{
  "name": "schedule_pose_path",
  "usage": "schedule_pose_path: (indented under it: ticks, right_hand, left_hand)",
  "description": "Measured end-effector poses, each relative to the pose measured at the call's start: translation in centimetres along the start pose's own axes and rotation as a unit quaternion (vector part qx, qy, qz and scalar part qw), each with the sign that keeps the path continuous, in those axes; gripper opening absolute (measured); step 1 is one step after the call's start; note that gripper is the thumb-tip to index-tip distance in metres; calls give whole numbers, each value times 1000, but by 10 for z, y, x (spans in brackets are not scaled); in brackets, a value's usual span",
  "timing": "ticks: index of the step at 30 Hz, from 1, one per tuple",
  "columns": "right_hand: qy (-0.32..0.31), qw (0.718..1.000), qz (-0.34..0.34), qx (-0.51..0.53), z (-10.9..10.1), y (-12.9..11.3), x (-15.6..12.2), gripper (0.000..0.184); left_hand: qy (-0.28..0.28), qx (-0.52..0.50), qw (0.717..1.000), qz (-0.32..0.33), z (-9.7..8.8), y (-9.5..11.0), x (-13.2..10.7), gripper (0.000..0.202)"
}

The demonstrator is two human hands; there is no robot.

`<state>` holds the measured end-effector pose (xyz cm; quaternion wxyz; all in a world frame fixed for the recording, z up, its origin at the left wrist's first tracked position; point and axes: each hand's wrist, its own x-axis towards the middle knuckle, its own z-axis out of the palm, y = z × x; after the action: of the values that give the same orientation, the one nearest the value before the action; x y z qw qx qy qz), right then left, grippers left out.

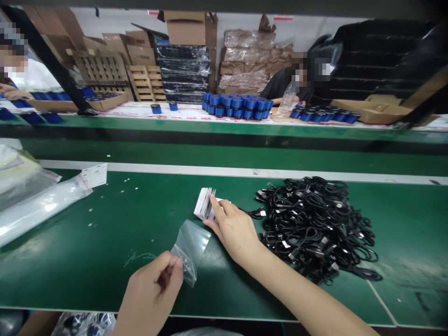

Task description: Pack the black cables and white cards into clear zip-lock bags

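Note:
Pinched between the thumb and fingers of my left hand point(154, 284) is a small clear plastic bag point(193, 245), held just above the green bench. My right hand point(236, 228) reaches to a stack of folded white paper leaflets point(203, 204) standing on edge, its thumb and index finger closed on the near end of the stack. How many leaflets it grips cannot be made out. A black cable point(257, 213) with a pale plug lies just beyond that hand. To the right spreads a large heap of coiled black cables point(311, 228).
Clear plastic bags point(45, 205) lie at the left on the green bench point(115, 261). A white strip point(182, 169) crosses behind. On the far counter stand blue cylinders point(238, 106), cardboard trays point(371, 111) and a plastic bottle point(287, 99). Two people sit beyond. Dark posts flank the bench.

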<state>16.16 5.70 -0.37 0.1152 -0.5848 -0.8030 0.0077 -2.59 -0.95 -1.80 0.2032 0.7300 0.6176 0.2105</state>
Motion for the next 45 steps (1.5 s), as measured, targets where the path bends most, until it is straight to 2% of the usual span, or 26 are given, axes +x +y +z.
schedule_pose_path:
  ticks: [13,18,23,27,30,33,37,39,40,42,43,45]
  right_hand:
    - [-3,998,2,68,4,8,-1,47]
    - [18,994,-14,105,7,16,-3,54]
    - [29,993,-24,112,13,16,-5,69]
    - [28,994,-9,105,18,9,-4,68]
    - [29,995,5,98,21,5,-1,65]
    - [34,994,48,91,15,9,1,57]
    - [57,987,117,97,-12,20,-14,37]
    - [88,982,113,124,-24,18,-33,33]
    - [126,972,81,180,-27,14,-45,29]
    - [121,960,-14,250,-24,1,-67,27]
    - [107,957,-24,268,-20,-7,-76,24]
    - [75,946,20,314,-9,-22,-88,21]
  left_hand:
    - [-18,-9,1000,-2,3,-5,0,35]
    - [-19,-13,1000,-6,5,-6,0,34]
    - [-15,-18,1000,-5,8,-5,1,34]
    - [-11,-17,1000,-6,8,-5,1,35]
    - [-20,-32,999,-28,7,-4,1,36]
    - [-3,-82,992,-92,6,0,2,40]
    - [18,-232,956,-178,4,8,4,40]
    - [28,-314,925,-211,4,12,7,37]
    - [34,-350,908,-228,4,14,8,35]
    - [41,-419,870,-259,5,17,11,32]
    - [43,-450,850,-271,6,18,13,31]
    - [49,-499,819,-278,8,20,14,30]
